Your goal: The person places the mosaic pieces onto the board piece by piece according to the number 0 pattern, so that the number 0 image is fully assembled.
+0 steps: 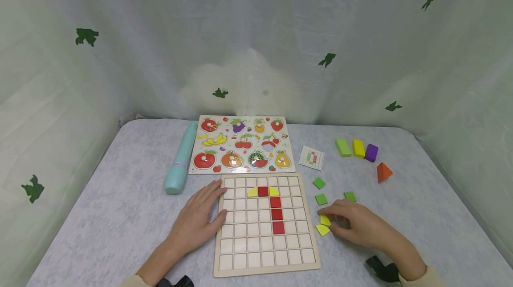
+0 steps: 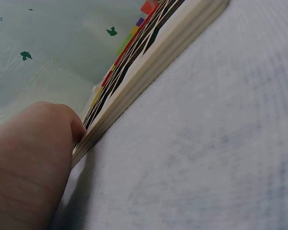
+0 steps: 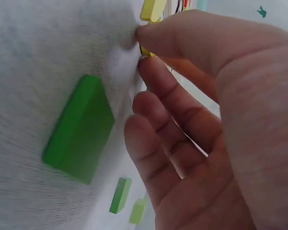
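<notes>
My left hand [image 1: 200, 216] rests at the left edge of a wooden grid board [image 1: 219, 251], fingertips and thumb touching its rim with the fingers fairly straight. Red square tiles [image 1: 277, 214] and two yellow rounded tiles [image 1: 252, 192] lie in the board's cells, forming a bent line. Right of the board, my right hand [image 1: 358, 222] pinches a yellow tile [image 1: 325, 220] between thumb and index finger, close to the table. Another yellow tile [image 1: 322, 230] lies just below it. In the right wrist view, a green tile [image 3: 81, 129] lies beside the curled fingers.
Behind the board lies a fruit puzzle [image 1: 242, 144], with a teal cylinder [image 1: 180, 162] to its left. A small pattern card [image 1: 311, 158] is at its right. Green tiles [image 1: 319, 183] lie near the board; coloured blocks [image 1: 358, 148] and an orange triangular block [image 1: 384, 172] stand farther right.
</notes>
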`<action>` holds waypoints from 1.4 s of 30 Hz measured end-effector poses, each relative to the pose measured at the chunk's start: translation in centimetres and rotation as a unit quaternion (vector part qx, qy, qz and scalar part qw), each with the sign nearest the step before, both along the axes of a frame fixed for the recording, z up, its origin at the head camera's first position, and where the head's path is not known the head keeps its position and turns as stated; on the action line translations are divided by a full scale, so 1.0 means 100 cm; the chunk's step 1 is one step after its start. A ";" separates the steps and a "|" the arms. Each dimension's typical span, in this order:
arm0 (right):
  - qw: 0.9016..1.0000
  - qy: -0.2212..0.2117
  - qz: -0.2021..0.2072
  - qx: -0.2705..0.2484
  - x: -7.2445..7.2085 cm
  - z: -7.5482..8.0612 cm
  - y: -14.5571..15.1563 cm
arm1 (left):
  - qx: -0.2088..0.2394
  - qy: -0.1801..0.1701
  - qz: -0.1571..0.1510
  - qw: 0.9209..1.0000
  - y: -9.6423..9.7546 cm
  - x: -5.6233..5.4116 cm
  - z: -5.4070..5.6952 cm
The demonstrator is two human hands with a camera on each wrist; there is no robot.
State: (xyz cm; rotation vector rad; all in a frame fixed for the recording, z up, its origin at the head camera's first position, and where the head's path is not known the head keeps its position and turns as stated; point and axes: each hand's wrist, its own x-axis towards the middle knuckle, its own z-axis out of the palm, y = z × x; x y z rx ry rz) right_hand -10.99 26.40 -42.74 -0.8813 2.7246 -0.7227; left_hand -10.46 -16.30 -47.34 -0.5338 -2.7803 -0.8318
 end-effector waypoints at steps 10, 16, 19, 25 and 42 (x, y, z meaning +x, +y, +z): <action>0.998 0.015 -0.038 0.041 0.000 0.006 -0.009 | -0.002 0.000 0.001 1.000 -0.001 0.000 0.000; 0.998 -0.006 -0.042 0.038 0.002 0.011 -0.033 | 0.002 0.003 -0.001 1.000 -0.001 0.000 0.000; 0.999 -0.010 -0.039 0.035 0.004 0.011 -0.047 | 0.004 0.003 -0.001 1.000 -0.001 0.000 0.000; 0.999 0.001 -0.012 0.030 0.008 0.008 -0.070 | 0.005 0.001 -0.002 1.000 0.000 0.000 0.000; 0.998 0.026 0.061 0.019 0.020 0.002 -0.105 | 0.003 0.003 -0.003 1.000 0.000 0.000 0.001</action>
